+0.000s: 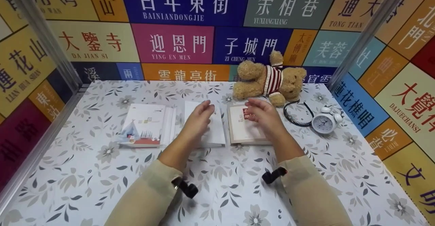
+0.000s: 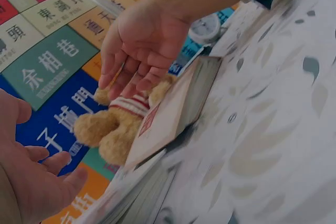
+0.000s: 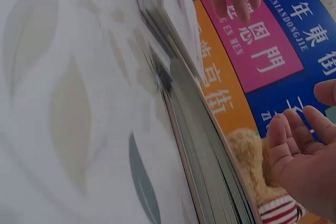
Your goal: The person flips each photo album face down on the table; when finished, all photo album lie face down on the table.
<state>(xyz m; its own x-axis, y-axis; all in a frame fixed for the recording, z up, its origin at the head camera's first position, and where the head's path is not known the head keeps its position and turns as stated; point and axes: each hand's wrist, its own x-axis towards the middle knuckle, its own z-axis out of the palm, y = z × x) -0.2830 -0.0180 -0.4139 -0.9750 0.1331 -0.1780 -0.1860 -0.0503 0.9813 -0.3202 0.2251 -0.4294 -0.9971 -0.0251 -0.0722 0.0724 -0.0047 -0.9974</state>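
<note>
Both hands hover over a row of books, palms facing each other, and hold nothing. In the head view the left hand (image 1: 198,120) is above a white book (image 1: 217,131) in the middle, covering part of it. The right hand (image 1: 266,117) overlaps a cream book (image 1: 243,132) with a red label. From the left wrist view, the fingers of the right hand (image 2: 149,40) look loosely bent above the cream book's cover. Relaxed, slightly spread fingers also show on the left hand (image 2: 37,177). At the left lies a book with a tent picture (image 1: 142,125).
A teddy bear (image 1: 272,80) in a striped sweater lies on its side behind the books. To the right are a black coiled headband (image 1: 299,114) and a white alarm clock (image 1: 324,122). The floral tabletop (image 1: 217,192) is bordered by panels with printed Chinese signs.
</note>
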